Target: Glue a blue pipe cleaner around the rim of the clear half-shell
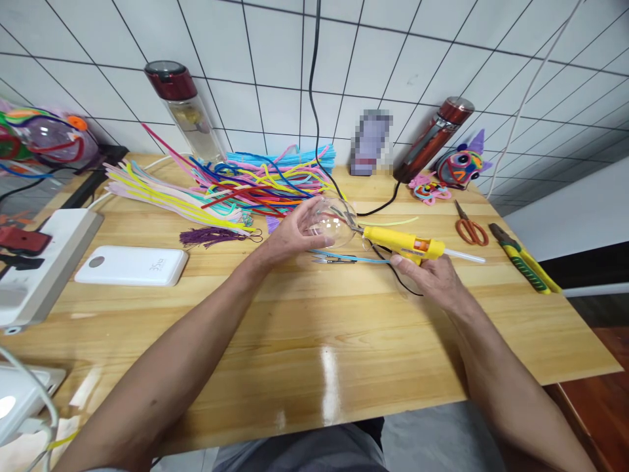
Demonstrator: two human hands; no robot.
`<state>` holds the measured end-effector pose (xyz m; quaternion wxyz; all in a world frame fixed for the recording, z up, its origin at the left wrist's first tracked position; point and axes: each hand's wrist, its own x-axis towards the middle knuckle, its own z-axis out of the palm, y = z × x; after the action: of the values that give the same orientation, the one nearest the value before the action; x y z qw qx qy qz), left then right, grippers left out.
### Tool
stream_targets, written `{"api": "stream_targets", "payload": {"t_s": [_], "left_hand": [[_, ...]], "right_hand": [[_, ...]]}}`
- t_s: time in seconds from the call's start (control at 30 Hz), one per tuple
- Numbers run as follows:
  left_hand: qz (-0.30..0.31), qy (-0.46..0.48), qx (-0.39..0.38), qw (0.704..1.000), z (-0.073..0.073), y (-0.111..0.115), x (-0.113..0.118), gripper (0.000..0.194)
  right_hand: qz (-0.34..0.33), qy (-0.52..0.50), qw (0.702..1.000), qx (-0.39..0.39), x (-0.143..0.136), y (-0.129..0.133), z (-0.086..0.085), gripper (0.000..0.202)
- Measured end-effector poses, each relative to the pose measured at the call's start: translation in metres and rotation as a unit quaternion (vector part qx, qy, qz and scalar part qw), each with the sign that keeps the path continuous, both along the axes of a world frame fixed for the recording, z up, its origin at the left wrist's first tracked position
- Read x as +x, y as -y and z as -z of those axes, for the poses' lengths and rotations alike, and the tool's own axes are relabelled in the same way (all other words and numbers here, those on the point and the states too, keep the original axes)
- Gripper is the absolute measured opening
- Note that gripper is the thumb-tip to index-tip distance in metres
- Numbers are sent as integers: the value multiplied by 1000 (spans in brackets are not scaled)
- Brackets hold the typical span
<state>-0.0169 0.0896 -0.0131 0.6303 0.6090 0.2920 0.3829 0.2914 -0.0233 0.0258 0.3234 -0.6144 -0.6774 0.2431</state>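
My left hand [295, 229] is closed around the left side of a clear hollow ball [328, 221], held a little above the table. My right hand [432, 278] grips a yellow hot glue gun [393, 239] by its handle, and its metal nozzle meets or nearly meets the ball's right side. Out of the gun's back sticks a clear glue stick [464, 255]. A thin light-blue strand [371, 259] runs to my right thumb; whether it is held there I cannot tell. Small thread snips [339, 260] lie beneath the ball.
Behind my left hand lies a heap of coloured pipe cleaners [265, 180], with a purple tassel [211, 236]. A white power bank [132, 265] and a power strip [49, 262] are leftward. Scissors [470, 229], pliers [523, 259] and a decorated ball [459, 164] sit rightward. Two bottles stand behind.
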Motion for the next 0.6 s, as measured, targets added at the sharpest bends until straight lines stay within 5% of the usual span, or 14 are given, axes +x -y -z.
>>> {"api": "stream_targets", "payload": {"t_s": [0.27,0.6], "left_hand": [[1,37,-14,999,-6,1,0,124],[10,35,-12,999,6,-1,3,118]], "right_hand": [[8,4,1000,-8,1,1,2,44],[-11,-16,1000,8,-3,1,-1,42]]}}
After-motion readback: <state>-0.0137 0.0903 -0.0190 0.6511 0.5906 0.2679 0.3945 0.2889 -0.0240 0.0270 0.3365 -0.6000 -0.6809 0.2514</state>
